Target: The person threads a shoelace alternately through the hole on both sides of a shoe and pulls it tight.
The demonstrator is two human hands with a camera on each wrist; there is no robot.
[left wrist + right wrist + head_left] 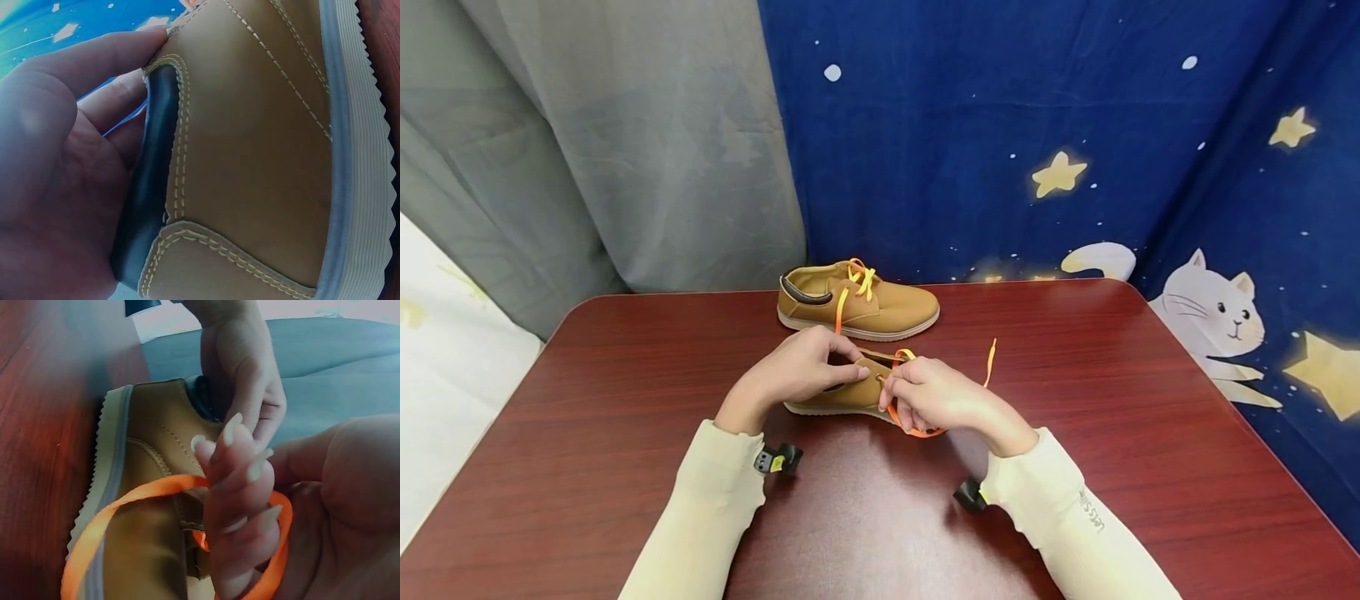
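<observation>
**Near tan shoe (829, 400), orange lace (162, 485) gripped**

Near tan shoe sits sole-down on the reddish wood surface (647, 358), toe end toward 3 o'clock, partly covered by the hands. Left hand (797, 362) at its 10 o'clock: thumb and fingers pinch the upper at the collar's front edge. Right hand (940, 396) at 3 o'clock: fingers curled, holding the orange lace, which loops about them; one tip reaches out toward 2 o'clock. Far tan shoe (906, 307) stands near, at 12 o'clock, laced in yellow and orange. Gray curtain (662, 125) at 11; blue star-print curtain (925, 125) at 1.
</observation>
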